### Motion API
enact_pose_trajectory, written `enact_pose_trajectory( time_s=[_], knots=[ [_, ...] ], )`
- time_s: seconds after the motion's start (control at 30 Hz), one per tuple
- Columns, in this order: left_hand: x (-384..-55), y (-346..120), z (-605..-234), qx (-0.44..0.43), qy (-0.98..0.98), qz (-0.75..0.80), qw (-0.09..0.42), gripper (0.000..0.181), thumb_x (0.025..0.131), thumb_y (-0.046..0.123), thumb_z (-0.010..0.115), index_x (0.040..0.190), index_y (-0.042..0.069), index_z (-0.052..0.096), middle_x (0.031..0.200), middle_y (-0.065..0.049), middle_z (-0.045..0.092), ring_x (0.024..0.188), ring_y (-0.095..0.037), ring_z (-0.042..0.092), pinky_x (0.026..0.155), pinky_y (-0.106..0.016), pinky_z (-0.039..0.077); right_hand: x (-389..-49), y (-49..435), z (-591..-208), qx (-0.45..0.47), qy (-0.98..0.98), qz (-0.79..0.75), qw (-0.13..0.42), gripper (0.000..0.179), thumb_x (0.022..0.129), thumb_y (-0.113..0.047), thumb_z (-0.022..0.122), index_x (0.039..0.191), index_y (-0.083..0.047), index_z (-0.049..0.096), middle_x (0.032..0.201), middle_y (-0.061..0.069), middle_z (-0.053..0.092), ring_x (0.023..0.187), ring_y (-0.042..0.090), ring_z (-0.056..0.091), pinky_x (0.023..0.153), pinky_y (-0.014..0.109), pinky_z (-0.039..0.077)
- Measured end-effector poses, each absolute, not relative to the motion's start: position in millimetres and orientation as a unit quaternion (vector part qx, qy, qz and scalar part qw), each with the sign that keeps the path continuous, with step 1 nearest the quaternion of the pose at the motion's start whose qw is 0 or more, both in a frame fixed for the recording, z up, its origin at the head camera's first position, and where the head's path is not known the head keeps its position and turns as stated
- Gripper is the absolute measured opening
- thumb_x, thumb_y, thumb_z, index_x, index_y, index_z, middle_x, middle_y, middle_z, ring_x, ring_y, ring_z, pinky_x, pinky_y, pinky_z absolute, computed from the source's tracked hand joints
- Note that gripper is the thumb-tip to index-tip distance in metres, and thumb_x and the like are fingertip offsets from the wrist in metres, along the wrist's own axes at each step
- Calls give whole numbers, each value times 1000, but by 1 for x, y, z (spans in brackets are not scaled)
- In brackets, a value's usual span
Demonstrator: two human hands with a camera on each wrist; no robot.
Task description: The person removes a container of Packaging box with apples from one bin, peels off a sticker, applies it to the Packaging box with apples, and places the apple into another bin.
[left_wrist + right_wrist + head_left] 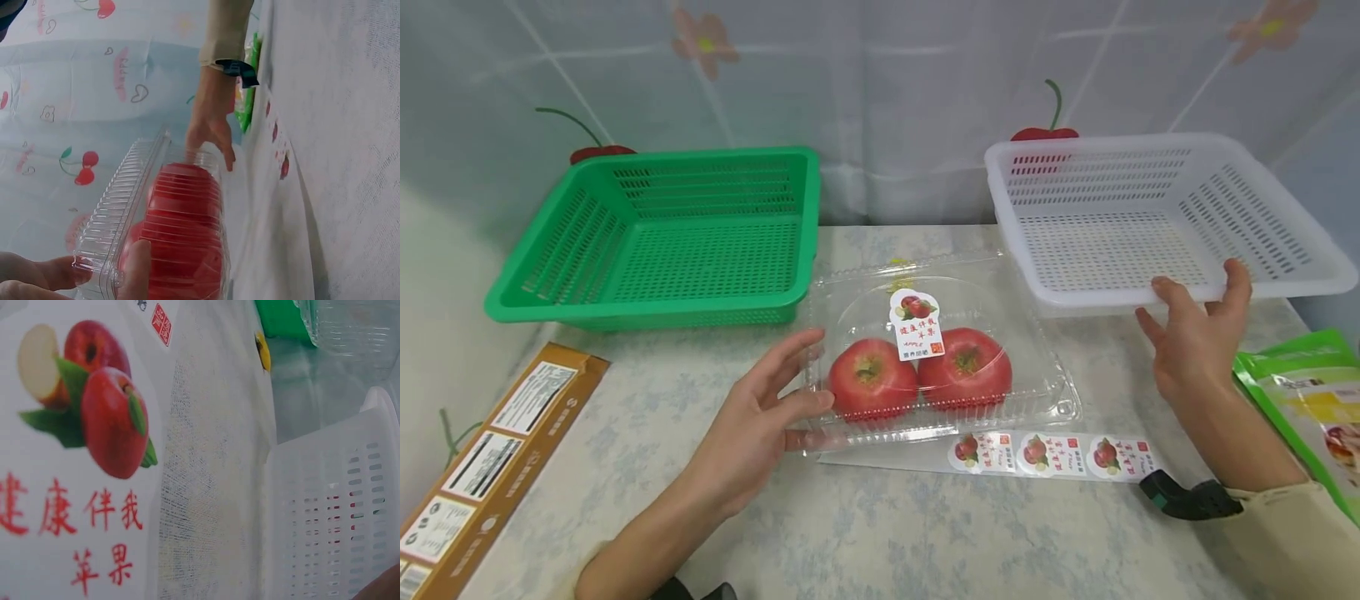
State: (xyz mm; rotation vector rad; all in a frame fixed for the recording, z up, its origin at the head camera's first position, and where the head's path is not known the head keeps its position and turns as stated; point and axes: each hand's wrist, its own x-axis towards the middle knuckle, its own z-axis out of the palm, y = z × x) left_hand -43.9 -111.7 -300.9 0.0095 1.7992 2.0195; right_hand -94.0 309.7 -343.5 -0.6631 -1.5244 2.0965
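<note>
My left hand (775, 417) grips the left edge of a clear plastic fruit box (1037, 367), lid down. Its thumb and fingers also show on the box in the left wrist view. Two red apples (874, 379) lie side by side inside, and a white apple label (917, 329) is on the lid. My right hand (1198, 342) holds nothing, fingers spread in front of the white basket (1187, 293); whether they touch its rim I cannot tell. A strip of apple labels (1052, 457) lies just in front of the box, and fills much of the right wrist view.
A green basket (677, 312) stands at the back left. Along the left edge lies a long brown carton (512, 467) with white labels. At the right edge is a green and white packet (1311, 400), partly behind the right forearm. A patterned curtain (910, 108) hangs behind.
</note>
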Motion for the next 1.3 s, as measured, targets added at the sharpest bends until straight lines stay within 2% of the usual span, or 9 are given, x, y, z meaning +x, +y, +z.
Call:
enact_pose_trajectory(
  time_s=[0.17,0.33,0.63,0.7,0.87,0.93,1.07,1.13,1.3],
  knots=[
    [-39,-110,-295,23,650,729,213,63,93,3,62,149,18,39,156,-5,29,118,-31,56,78,-40,57,-92,310,-344,-237,-563,758,228,73,94,-8,68,147,-40,31,144,-4,42,126,18,49,111,50,27],
    [-41,-108,-285,34,638,746,190,63,92,0,60,149,16,40,154,-4,33,113,-29,56,76,-39,57,-92,309,-344,-233,-561,761,228,73,93,-8,69,147,-40,31,144,-3,43,126,19,49,112,50,27],
    [-70,-86,-268,27,627,763,155,62,94,1,60,149,22,43,156,3,30,135,-21,40,78,-43,57,-91,310,-343,-228,-550,770,227,72,92,-6,69,146,-40,34,145,-4,43,127,18,48,110,48,29],
    [-77,-76,-264,25,620,771,147,60,93,1,62,147,24,46,153,4,33,136,-17,37,77,-43,58,-92,311,-342,-232,-551,770,222,74,91,-8,71,146,-41,33,146,-5,43,129,18,47,110,48,29],
    [-95,-35,-251,45,620,774,120,57,91,3,65,142,26,53,150,1,39,118,-20,58,75,-38,58,-94,316,-338,-236,-553,771,210,78,86,-18,78,145,-43,33,147,-8,39,131,16,42,111,49,26],
    [-103,-16,-246,50,613,780,118,56,91,4,66,140,27,55,149,1,41,108,-23,64,72,-37,58,-94,318,-337,-237,-552,772,208,77,85,-19,79,144,-42,36,145,-7,38,130,16,43,108,47,29],
    [-117,17,-239,49,596,793,122,53,90,5,68,137,29,57,144,4,43,101,-20,65,69,-35,58,-92,320,-338,-242,-556,770,198,75,85,-15,79,144,-40,38,145,-5,40,130,17,44,96,39,40],
    [-124,31,-237,49,590,796,124,52,91,7,68,136,30,57,142,4,43,101,-19,64,70,-35,59,-92,319,-339,-242,-560,768,194,75,86,-14,78,144,-39,37,147,-5,40,132,20,43,94,38,41],
    [-146,61,-238,31,589,797,134,51,91,9,69,134,33,59,140,5,43,104,-14,56,70,-33,58,-94,312,-341,-257,-576,749,204,77,84,-20,80,145,-39,36,148,-7,40,135,20,42,105,42,34]
  ],
)
